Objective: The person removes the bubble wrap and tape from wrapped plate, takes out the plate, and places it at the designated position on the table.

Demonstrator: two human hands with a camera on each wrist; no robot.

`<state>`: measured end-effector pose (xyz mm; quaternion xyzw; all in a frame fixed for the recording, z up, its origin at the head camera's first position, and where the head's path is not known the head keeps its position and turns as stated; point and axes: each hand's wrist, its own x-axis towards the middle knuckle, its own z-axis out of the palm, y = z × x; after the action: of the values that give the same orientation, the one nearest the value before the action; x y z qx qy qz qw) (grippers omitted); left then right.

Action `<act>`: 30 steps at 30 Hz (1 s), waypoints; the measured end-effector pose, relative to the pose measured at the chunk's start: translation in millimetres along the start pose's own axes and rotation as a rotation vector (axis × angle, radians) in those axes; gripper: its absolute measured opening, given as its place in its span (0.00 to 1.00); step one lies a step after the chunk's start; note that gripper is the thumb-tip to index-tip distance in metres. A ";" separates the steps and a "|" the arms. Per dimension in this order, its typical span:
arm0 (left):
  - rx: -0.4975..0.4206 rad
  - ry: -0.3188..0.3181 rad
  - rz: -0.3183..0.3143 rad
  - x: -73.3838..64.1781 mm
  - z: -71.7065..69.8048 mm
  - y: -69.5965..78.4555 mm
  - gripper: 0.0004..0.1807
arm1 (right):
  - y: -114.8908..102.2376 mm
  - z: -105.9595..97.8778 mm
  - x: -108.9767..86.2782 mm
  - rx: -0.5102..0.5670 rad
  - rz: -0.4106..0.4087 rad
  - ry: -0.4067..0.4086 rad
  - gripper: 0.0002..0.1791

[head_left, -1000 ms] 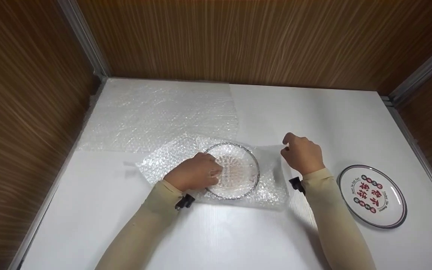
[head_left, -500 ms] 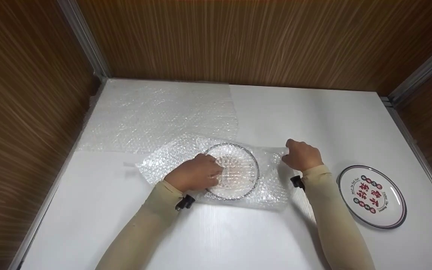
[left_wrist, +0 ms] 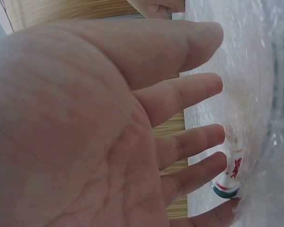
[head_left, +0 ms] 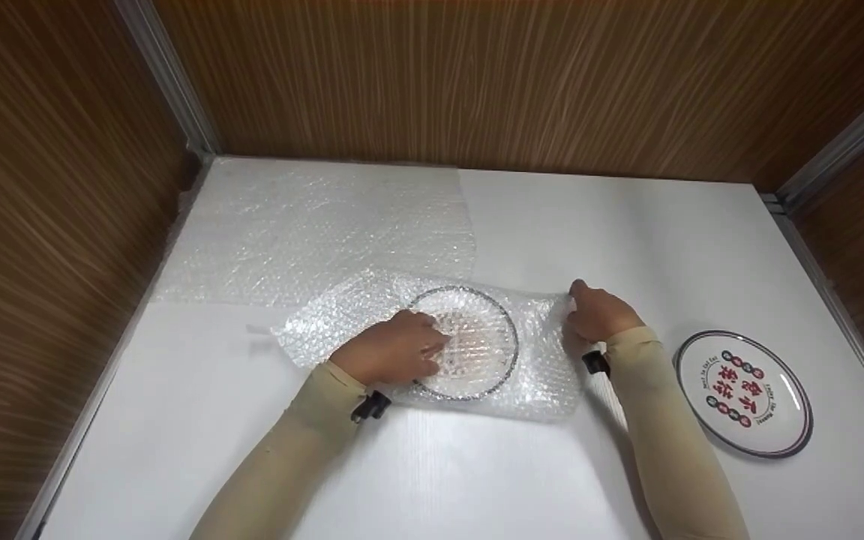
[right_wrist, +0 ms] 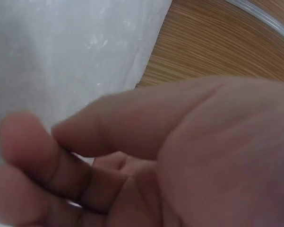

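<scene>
A round dark-rimmed plate [head_left: 477,341] lies under clear bubble wrap [head_left: 349,307] in the middle of the table, its print blurred through the plastic. My left hand [head_left: 394,349] rests on the wrap over the plate's left side. In the left wrist view, its extended fingers [left_wrist: 193,137] have their tips at the plastic, and red and green print shows by the lower ones. At the wrap's right end, my right hand [head_left: 603,313] grips the edge. Thumb and curled fingers come together in the right wrist view, with the wrap [right_wrist: 85,52] behind them.
Another plate [head_left: 743,394], white with red characters and a dark rim, lies uncovered at the right. A flat bubble wrap sheet [head_left: 319,225] covers the table's back left. Wood-grain panels [head_left: 477,82] enclose the white table [head_left: 417,480] at the back and sides.
My right hand has come slightly down and towards me at the wrap's right end, which lies flatter with more bubbles showing. My left hand has barely moved.
</scene>
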<state>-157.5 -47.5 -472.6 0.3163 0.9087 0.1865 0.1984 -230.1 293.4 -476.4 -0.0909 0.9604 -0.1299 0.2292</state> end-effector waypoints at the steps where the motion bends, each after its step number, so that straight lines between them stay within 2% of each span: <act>1: -0.006 -0.005 -0.007 -0.1 0.3 0.4 0.13 | -0.1 0.0 -0.5 -0.004 0.001 0.001 0.34; 4: -0.023 -0.022 -0.021 -1.0 1.1 1.3 0.20 | -2.5 0.6 -4.0 0.007 0.004 0.001 0.39; 9: -0.010 -0.018 -0.002 -0.8 0.9 2.0 0.10 | -13.9 -3.8 -17.2 0.024 -0.021 -0.009 0.41; 11: -0.002 -0.015 0.008 -0.2 0.3 2.3 0.07 | -20.7 -7.1 -23.6 0.005 -0.036 0.018 0.39; 13: 0.004 -0.012 0.016 0.1 -0.2 2.5 0.09 | -28.6 -9.3 -30.5 -0.023 -0.071 0.088 0.36; 16: 0.007 -0.015 0.014 0.3 -0.2 2.7 0.08 | -42.2 -9.1 -37.9 -0.042 -0.168 0.208 0.29; 18: 0.007 -0.022 0.001 -0.2 -0.2 3.4 0.07 | -51.8 -6.7 -41.3 -0.060 -0.269 0.280 0.25; 22: 0.010 -0.039 -0.041 -1.8 -1.3 6.8 0.17 | -69.2 3.9 -43.9 -0.093 -0.481 0.352 0.21; 26: 0.037 -0.040 -0.058 -2.9 -2.7 10.4 0.18 | -82.2 18.2 -41.6 -0.114 -0.652 0.332 0.22; 30: 0.070 -0.035 -0.059 -3.5 -3.0 12.5 0.15 | -89.0 30.7 -37.5 -0.121 -0.750 0.255 0.26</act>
<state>-150.1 -41.2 -463.5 0.2995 0.9200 0.1432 0.2085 -172.7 211.3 -461.3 -0.4315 0.8873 -0.1578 0.0391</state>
